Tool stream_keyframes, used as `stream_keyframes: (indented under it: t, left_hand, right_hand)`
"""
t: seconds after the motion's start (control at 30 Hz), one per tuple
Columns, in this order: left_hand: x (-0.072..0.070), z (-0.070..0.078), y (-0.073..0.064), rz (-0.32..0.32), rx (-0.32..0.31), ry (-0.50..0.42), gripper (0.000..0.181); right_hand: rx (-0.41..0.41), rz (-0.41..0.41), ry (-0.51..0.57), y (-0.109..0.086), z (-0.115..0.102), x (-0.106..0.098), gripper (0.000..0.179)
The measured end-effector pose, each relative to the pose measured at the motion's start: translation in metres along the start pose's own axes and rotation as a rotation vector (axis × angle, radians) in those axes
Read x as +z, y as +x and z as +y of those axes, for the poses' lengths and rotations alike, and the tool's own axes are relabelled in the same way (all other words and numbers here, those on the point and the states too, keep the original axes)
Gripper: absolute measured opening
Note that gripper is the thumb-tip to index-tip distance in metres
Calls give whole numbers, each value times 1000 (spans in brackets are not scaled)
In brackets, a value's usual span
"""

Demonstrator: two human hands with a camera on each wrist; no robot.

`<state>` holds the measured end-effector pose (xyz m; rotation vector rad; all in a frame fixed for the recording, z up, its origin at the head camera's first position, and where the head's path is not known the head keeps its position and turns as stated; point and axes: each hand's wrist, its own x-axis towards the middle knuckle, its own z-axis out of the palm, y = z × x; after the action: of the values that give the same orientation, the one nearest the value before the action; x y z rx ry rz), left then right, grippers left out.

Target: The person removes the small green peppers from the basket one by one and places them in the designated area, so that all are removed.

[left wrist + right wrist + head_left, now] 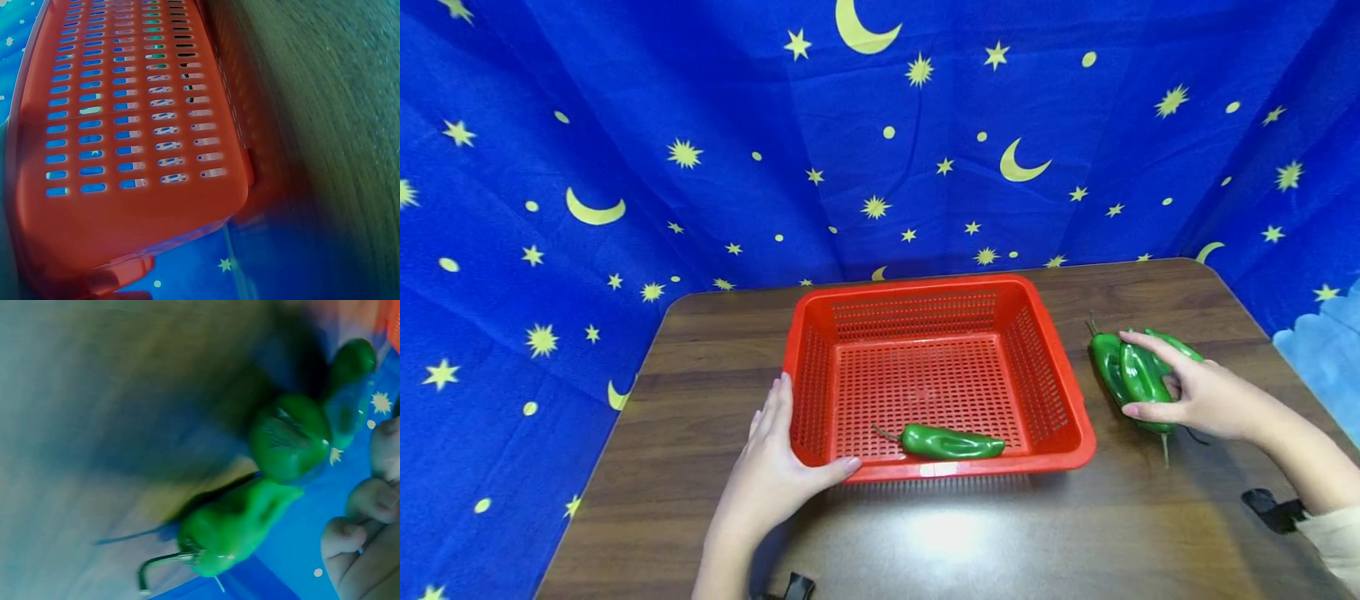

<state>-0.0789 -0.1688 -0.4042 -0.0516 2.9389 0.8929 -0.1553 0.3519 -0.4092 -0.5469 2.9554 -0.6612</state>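
Observation:
A red perforated plastic basket [1060,459] stands on the table, with one long green pepper [951,442] lying inside along its front wall. My left hand [772,467] rests at the basket's near left corner, fingers straight against the outer side and thumb along the front rim. In the left wrist view, the basket's slotted side wall [125,219] fills much of the frame. Right of the basket, my right hand [1206,396] holds a green pepper [1142,377] between thumb and index finger, among several others. Seen in the right wrist view, curled fingers [381,500] hang beside the peppers [234,525].
The brown wooden table [715,358] has rounded back corners. A blue curtain [737,100] with yellow moons and stars hangs behind and at both sides. Black straps [1273,510] sit near both wrists.

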Motion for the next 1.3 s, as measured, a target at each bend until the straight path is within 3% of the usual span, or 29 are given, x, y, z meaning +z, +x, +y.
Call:
stream_keyframes:
  t: [0.23,0.73,1.03,1.3]
  left_hand:
    - [-1,0,0,-10,-15,0,139]
    - [-1,1,0,-5,-6,1,138]
    - [-1,1,1,-8,-9,-10,141]
    - [0,0,1,-4,0,-11,140]
  right_hand:
    - [39,-54,-172,-7,4,8,98]
    - [88,-118,-323,-7,-6,11,108]
    - [132,-105,-342,-5,-8,3,116]
    - [118,-78,-282,6,-26,-23,108]
